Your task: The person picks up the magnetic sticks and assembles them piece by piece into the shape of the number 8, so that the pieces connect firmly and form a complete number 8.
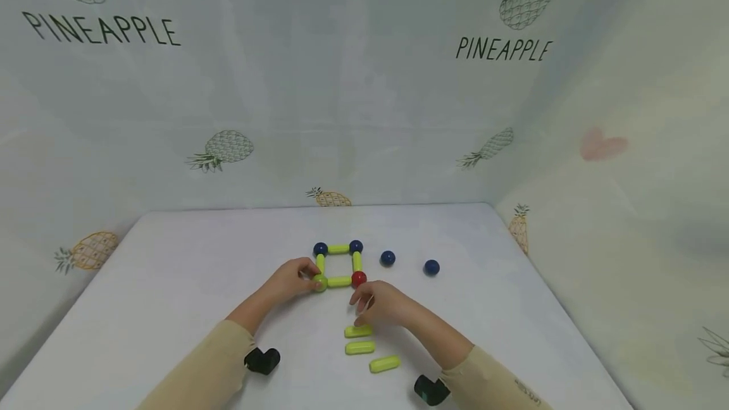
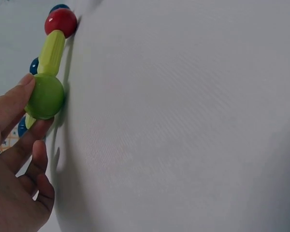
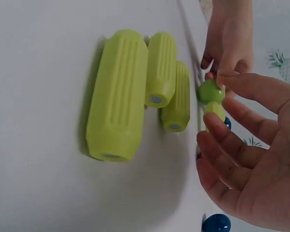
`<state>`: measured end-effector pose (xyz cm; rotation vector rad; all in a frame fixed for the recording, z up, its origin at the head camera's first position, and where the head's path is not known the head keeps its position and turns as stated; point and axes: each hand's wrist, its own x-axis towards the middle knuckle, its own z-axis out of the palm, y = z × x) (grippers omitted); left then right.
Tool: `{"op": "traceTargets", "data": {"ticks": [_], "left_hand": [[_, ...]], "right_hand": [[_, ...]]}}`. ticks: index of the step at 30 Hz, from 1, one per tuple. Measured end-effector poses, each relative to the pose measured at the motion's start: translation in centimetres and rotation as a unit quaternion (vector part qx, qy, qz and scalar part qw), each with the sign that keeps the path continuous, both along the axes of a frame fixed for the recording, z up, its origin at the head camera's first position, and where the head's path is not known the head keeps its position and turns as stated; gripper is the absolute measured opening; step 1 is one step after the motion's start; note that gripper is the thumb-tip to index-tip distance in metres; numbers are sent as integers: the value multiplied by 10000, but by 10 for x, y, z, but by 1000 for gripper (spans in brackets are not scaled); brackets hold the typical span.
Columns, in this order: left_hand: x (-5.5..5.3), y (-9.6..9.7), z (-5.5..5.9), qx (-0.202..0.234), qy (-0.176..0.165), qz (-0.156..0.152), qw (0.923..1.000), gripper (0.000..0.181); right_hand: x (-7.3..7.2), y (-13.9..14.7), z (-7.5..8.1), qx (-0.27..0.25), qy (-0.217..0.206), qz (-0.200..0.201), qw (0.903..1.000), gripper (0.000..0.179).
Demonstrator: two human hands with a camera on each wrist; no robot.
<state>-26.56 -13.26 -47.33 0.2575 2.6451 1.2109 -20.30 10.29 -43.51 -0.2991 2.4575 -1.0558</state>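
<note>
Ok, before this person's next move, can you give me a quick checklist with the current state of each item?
1. Frame closed: ok, the square frame has all four sides and corners filled.
2. Frame steadied: ok, the left hand pinches the green ball at one corner.
3. Joint at the red ball firm: cannot tell, the pictures don't show how tightly it holds.
4. Right hand holding a piece: not ok, its fingers hold nothing.
5. Spare rods within reach: ok, three loose rods lie by the right hand.
6. Spare balls available: ok, two loose blue balls sit right of the frame.
</note>
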Motion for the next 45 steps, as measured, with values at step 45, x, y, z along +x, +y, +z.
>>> {"op": "traceTargets", "data": {"ticks": [45], "left_hand": [[-55,0,-8,221,129,-194,9995,32]], "right_hand": [[-5,-4,-14,-46,189,458,9988,24]]}}
